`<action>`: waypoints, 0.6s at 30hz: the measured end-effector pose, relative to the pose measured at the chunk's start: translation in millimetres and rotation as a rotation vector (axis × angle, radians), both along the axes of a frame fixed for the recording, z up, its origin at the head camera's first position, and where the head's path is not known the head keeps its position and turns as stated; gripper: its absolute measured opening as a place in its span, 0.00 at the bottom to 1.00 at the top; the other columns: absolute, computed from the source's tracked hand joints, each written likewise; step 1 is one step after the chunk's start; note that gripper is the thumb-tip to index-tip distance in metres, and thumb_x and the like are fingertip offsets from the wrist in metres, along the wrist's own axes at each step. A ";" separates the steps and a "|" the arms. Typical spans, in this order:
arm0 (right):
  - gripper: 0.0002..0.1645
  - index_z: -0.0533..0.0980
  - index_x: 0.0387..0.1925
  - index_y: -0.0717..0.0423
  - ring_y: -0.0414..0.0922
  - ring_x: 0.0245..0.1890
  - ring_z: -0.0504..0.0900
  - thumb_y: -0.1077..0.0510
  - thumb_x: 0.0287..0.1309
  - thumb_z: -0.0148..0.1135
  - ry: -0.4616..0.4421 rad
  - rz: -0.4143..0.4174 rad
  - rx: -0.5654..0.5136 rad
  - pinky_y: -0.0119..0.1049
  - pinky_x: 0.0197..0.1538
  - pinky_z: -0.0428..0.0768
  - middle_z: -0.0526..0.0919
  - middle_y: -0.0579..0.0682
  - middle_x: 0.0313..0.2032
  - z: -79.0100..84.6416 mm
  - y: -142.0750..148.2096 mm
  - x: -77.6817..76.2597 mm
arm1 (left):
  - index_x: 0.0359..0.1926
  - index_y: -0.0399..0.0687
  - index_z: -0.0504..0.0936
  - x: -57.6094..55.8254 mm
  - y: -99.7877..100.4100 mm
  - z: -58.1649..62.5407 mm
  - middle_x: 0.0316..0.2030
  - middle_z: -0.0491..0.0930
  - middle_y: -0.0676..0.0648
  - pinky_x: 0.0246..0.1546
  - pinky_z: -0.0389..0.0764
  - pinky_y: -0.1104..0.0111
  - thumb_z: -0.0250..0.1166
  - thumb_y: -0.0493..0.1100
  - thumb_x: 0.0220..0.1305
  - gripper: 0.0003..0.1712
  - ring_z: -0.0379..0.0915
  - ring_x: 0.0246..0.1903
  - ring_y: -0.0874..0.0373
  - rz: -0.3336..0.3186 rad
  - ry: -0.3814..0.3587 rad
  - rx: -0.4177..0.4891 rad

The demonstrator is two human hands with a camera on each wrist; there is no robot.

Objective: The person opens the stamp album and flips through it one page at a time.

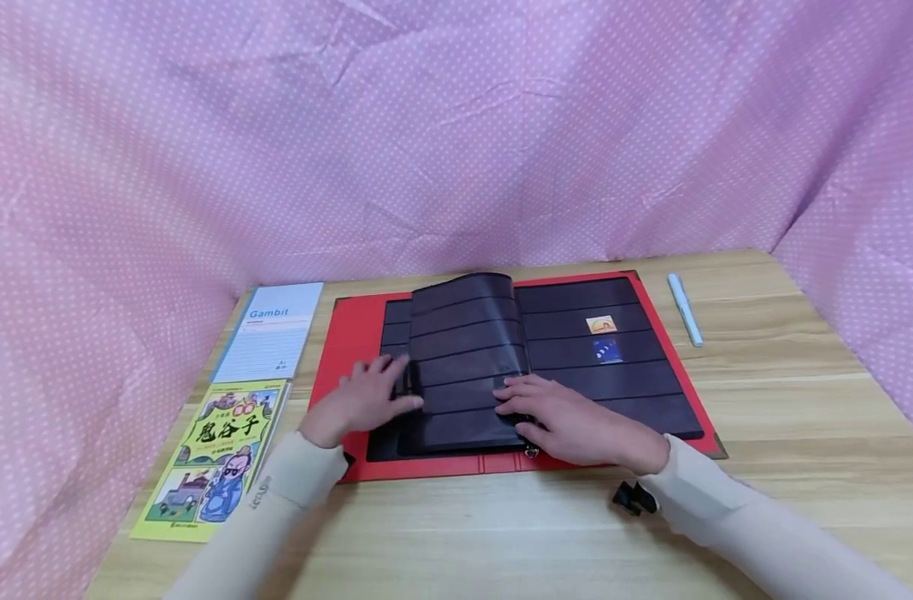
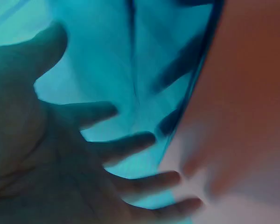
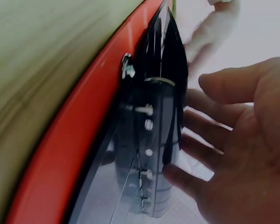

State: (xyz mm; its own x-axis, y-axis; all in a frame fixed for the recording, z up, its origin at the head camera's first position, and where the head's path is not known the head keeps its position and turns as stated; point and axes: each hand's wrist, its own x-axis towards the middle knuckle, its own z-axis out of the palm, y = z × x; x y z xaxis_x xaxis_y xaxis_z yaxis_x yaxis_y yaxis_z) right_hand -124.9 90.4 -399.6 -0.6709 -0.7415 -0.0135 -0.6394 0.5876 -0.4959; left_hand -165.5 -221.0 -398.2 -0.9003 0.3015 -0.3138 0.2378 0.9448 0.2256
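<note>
A red stamp album [image 1: 355, 333] lies spread on the table, its black pages crossed by strip pockets. A black page [image 1: 456, 350] bows up near the spine on the left side. Over the left edge of the pages is my left hand [image 1: 362, 396], fingers spread; the left wrist view shows its palm and separated fingers. My right hand [image 1: 569, 421] lies by the spine, fingertips at the bowed page. In the right wrist view its fingers [image 3: 205, 126] are extended beside the curved pages and the metal binder ring [image 3: 128, 66]. Two stamps [image 1: 601, 325] sit on the right page.
A light blue notebook [image 1: 272, 333] and a yellow comic-style book [image 1: 209, 458] lie at the left. A pale blue pen [image 1: 685, 308] rests right of the album. Pink dotted cloth [image 1: 456, 150] hangs behind the wooden table [image 1: 456, 533].
</note>
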 end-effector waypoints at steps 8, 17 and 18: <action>0.30 0.66 0.65 0.50 0.47 0.69 0.53 0.60 0.63 0.60 -0.026 -0.037 -0.141 0.47 0.62 0.66 0.54 0.46 0.71 -4.7 21.1 -22.7 | 0.73 0.47 0.51 -0.9 21.2 -11.8 0.69 0.47 0.32 0.51 0.63 0.34 0.66 0.62 0.55 0.53 0.44 0.64 0.30 0.032 -0.037 -0.139; 0.44 0.46 0.74 0.38 0.50 0.69 0.51 0.41 0.63 0.55 -0.166 -0.160 -0.045 0.51 0.61 0.67 0.43 0.43 0.73 -16.5 28.0 -35.5 | 0.74 0.50 0.48 -0.6 17.6 -16.9 0.68 0.49 0.34 0.51 0.64 0.37 0.69 0.59 0.53 0.56 0.48 0.63 0.33 0.050 -0.030 -0.151; 0.43 0.46 0.74 0.38 0.50 0.69 0.51 0.41 0.64 0.55 -0.161 -0.163 -0.042 0.51 0.61 0.67 0.43 0.44 0.73 -16.4 26.6 -34.7 | 0.74 0.50 0.48 -0.5 16.4 -17.7 0.68 0.49 0.34 0.52 0.64 0.37 0.69 0.59 0.53 0.56 0.48 0.63 0.33 0.049 -0.026 -0.142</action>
